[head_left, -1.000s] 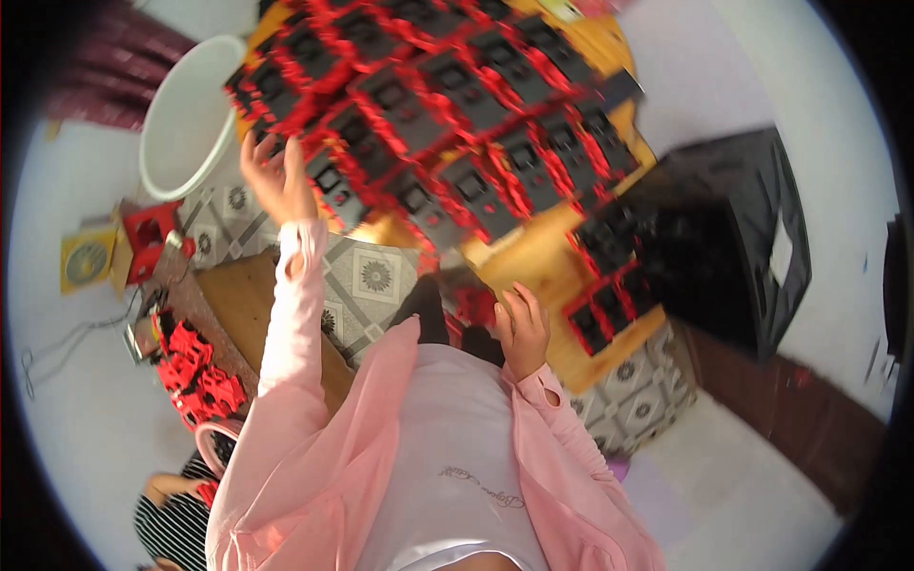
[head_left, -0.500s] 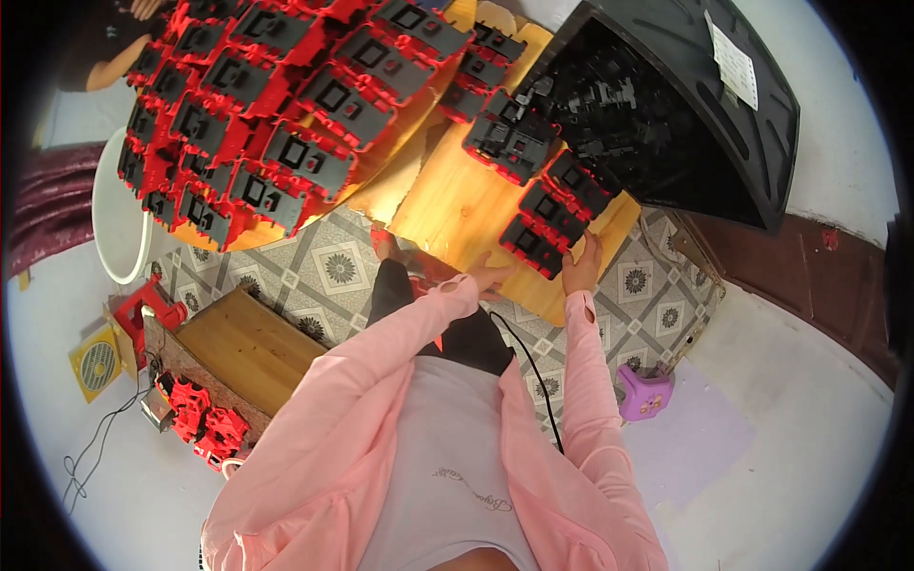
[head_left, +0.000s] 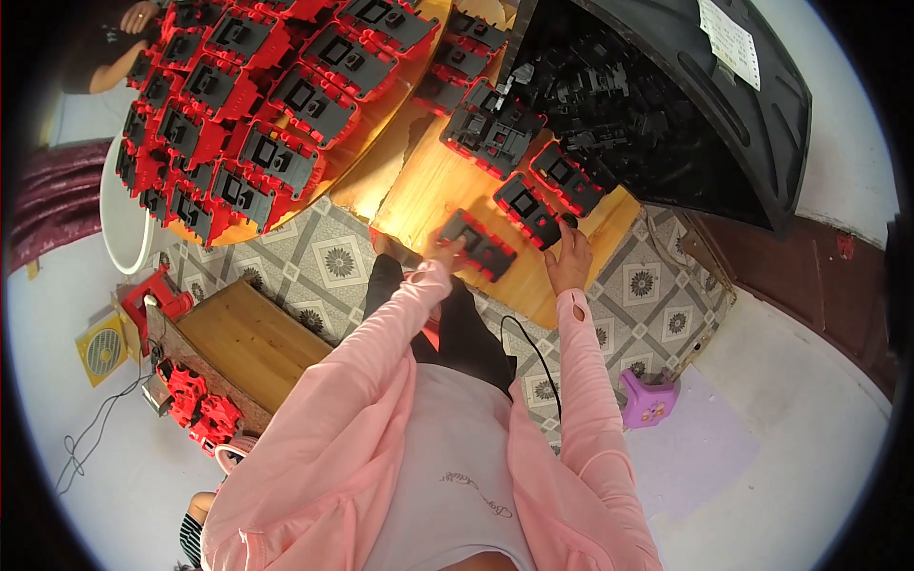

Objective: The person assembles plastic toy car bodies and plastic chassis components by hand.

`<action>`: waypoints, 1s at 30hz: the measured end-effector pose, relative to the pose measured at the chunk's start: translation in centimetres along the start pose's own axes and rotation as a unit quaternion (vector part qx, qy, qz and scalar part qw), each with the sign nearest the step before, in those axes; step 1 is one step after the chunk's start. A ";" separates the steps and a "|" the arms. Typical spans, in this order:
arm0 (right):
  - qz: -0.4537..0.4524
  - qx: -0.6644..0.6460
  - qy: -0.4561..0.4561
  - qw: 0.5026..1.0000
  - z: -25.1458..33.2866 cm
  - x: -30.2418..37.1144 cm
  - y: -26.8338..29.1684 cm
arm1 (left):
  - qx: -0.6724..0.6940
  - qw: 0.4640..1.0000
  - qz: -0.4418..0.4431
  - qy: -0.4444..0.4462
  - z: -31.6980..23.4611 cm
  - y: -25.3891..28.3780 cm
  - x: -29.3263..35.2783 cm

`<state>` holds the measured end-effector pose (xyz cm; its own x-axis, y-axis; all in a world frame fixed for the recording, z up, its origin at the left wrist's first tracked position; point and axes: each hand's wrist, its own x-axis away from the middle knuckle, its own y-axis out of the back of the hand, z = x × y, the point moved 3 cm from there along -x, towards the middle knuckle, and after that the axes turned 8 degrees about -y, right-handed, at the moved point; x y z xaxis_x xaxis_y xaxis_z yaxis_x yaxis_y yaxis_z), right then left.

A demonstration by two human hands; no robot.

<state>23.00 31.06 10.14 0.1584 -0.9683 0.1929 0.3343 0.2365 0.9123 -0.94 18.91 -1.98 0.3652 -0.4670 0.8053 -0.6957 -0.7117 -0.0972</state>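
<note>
My left hand (head_left: 444, 257) is closed on the near-left end of a red-and-black plastic housing (head_left: 481, 247), slightly blurred, over the wooden board (head_left: 424, 195). My right hand (head_left: 570, 262) has its fingers stretched out at the near-right corner of a second housing (head_left: 527, 211), and seems to touch it. Beside that one lies another red-and-black housing (head_left: 568, 181). Farther up the board sits a group of similar housings (head_left: 493, 128).
Stacked housings (head_left: 314, 100) cover a round wooden table at the left. A large black bin (head_left: 619, 114) of black parts leans beyond the board. A purple stool (head_left: 647, 398) stands right, a wooden bench (head_left: 249, 338) left. Another person's arm (head_left: 119, 67) shows at upper left.
My left hand has taken the nearest housing of the row and moved it left, apart from the others. My right hand has shifted slightly left along the row's end.
</note>
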 end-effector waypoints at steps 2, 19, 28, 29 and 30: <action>-0.002 -0.001 0.000 1.000 0.0 0.0 0.1 | -0.097 0.993 -0.035 -0.051 -2.3 2.0 0.3; -0.021 -0.143 0.075 0.987 1.3 0.3 -3.6 | 0.069 0.997 -0.008 -0.019 -1.6 2.6 2.7; 0.101 -0.332 0.015 0.938 6.0 8.3 0.0 | 0.023 0.976 0.155 -0.151 -13.1 11.0 17.3; 0.118 -0.358 0.031 0.926 8.5 9.1 1.6 | 0.026 0.974 0.149 -0.166 -14.1 12.7 18.3; 0.115 -0.359 0.038 0.925 11.0 9.7 3.1 | 0.050 0.974 0.137 -0.174 -16.4 13.8 20.0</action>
<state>15.39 21.55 18.79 0.3580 -0.8835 0.3021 0.8101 0.4548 0.3700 -13.39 8.34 22.41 0.3746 -0.7838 0.4953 -0.7396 -0.5747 -0.3502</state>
